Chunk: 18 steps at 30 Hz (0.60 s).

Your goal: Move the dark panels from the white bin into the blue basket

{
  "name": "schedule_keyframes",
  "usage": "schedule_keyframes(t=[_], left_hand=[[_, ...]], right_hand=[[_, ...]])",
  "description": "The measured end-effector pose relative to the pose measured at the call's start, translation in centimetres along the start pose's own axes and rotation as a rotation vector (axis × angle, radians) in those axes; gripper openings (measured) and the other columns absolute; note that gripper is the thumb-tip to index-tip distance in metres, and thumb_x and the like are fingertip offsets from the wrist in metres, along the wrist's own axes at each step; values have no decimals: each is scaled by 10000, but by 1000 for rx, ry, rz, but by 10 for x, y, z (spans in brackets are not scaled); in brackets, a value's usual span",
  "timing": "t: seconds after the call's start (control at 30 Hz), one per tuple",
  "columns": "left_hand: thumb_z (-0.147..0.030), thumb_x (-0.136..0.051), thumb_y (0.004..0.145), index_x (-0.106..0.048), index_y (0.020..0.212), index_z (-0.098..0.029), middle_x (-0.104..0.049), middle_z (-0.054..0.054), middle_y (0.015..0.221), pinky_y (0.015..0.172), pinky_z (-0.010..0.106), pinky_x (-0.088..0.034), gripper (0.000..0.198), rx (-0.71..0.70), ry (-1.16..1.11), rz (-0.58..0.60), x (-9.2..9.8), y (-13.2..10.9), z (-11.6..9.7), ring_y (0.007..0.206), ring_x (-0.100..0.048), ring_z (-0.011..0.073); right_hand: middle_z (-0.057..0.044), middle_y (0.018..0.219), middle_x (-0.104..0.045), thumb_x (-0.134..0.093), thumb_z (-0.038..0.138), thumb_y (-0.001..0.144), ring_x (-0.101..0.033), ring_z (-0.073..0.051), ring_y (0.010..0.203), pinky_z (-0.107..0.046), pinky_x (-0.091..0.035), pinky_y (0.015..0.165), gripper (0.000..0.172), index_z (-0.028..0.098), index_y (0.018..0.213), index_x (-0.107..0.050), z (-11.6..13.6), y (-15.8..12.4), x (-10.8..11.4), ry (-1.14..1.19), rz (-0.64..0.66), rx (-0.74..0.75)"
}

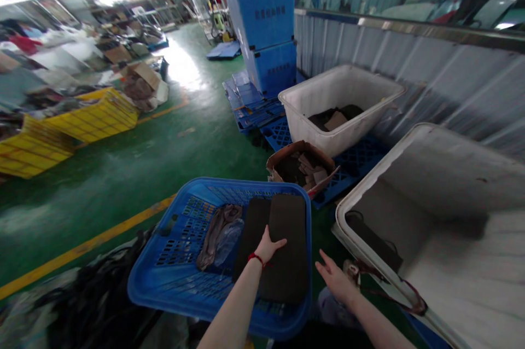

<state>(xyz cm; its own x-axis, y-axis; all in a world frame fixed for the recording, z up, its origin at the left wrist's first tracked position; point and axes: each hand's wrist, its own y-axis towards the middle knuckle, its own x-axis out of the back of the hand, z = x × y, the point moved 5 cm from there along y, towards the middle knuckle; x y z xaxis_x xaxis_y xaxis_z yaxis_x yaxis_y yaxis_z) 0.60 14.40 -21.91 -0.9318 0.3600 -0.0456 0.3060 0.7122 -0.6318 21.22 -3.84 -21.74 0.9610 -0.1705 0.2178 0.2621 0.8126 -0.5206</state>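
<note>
factory floor, green floor (164, 157), bins (340, 103)

The basket (172, 278) at six o'clock is bright blue, its walls a grid of small slots. In it lie black pads (283, 245) and a grey-brown cloth (219, 234). The left hand (268, 246) wears a red string at the wrist. At four o'clock the big tub (451, 174) is off-white with grey scuffs; a second white tub (340, 92) sits at one o'clock. Between them, the box (303, 166) is brown cardboard. Yellow crates (94, 116) stand at ten o'clock. The floor (164, 157) is green with a yellow stripe. Tall bins (262, 10) at twelve o'clock are blue.
</note>
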Motion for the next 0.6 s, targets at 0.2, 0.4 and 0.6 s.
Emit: schedule_keyframes(t=[0.2, 0.4, 0.6], left_hand=[[-311, -945, 512, -4, 1560, -181, -594, 205, 1303, 872, 444, -588, 1415, 127, 18, -8, -5, 0, -5, 1033, -676, 300], [-476, -895, 579, 102, 1553, -169, -509, 194, 1415, 911, 398, -578, 1427, 105, 85, -108, -12, -4, -10, 1116, -643, 276], [-479, -890, 580, -44, 1554, -146, -574, 199, 1344, 858, 428, -588, 1332, 70, 51, -50, -11, -5, -5, 1050, -670, 298]], right_hand=[[-133, 1431, -558, -600, 472, 930, -574, -258, 1261, -492, -394, 1116, 525, 166, 1354, -553, -19, -27, 28, 102, 55, -25], [-125, 1298, -658, -533, 549, 942, -697, -227, 1031, -464, -489, 1012, 540, 162, 1318, -573, -40, -45, 88, 163, -3, -74], [-116, 1286, -665, -594, 523, 913, -641, -241, 1160, -470, -446, 1068, 516, 163, 1283, -610, -14, -42, 59, 101, 19, 3]])
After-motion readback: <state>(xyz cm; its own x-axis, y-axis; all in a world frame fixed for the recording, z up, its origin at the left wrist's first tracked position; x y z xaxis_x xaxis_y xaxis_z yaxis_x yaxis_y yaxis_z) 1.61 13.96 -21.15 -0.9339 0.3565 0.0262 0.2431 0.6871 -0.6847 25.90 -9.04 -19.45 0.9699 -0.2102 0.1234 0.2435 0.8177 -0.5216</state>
